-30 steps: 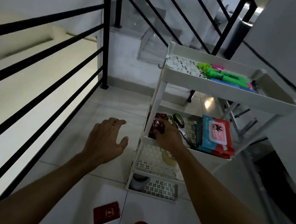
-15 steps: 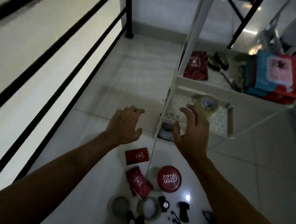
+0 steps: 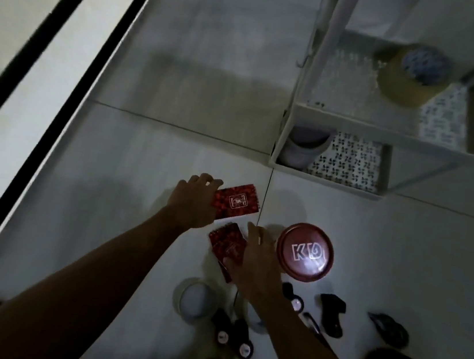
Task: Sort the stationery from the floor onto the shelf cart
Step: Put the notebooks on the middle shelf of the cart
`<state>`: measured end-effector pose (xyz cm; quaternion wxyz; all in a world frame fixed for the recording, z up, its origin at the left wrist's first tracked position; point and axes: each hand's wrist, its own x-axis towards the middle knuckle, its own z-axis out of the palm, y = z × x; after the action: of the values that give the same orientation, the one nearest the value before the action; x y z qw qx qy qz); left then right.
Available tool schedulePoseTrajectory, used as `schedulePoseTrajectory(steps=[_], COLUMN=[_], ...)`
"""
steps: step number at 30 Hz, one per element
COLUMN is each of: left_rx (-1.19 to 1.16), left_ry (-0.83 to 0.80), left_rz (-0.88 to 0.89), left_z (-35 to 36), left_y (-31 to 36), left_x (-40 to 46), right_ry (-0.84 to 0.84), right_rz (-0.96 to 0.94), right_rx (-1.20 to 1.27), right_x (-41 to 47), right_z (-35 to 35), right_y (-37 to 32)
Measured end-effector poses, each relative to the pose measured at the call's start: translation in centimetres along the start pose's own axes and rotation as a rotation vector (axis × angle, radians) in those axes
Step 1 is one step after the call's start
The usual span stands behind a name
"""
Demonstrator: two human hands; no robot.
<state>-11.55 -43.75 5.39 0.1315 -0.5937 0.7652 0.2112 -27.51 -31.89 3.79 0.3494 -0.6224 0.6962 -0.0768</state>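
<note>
Both our hands have dropped from the cart to the floor, where our right hand (image 3: 258, 260) lies with fingers spread on the nearer red notepad (image 3: 225, 245) beside the round red "KD" lid (image 3: 305, 252), our left hand (image 3: 193, 200) grips the farther red notepad (image 3: 235, 201), and beyond stands the white shelf cart (image 3: 342, 124) holding a tape roll (image 3: 409, 75).

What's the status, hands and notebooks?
Left hand touching upper red notebook. Right hand on lower red notebook. Red round lid alongside.
</note>
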Motion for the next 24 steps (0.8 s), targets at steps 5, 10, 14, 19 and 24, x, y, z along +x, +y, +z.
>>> schedulePoseTrajectory(steps=[5,10,14,19,24], left_rx=[-0.063,-0.002,0.016,0.006,0.038], left_ry=[0.034,0.045,0.034,0.082,0.116], left_rz=[0.035,0.097,0.103,0.067,0.071], left_z=[4.1,6.3,7.3,8.2,9.1], left_y=[0.1,0.9,0.9,0.5,0.1], left_x=[2.3,4.2,4.8,5.3,5.8], right_ry=[-0.09,-0.098,-0.055,0.022,0.069], right_rz=[0.127,0.189,0.203,0.22,0.19], right_rx=[-0.171,-0.226,-0.171,-0.194,-0.232], right_x=[1.5,1.8,1.7,2.3,2.5], right_z=[3.5,5.8,6.5,7.9,9.0], right_y=[2.0,3.0,3.2,2.4,2.6])
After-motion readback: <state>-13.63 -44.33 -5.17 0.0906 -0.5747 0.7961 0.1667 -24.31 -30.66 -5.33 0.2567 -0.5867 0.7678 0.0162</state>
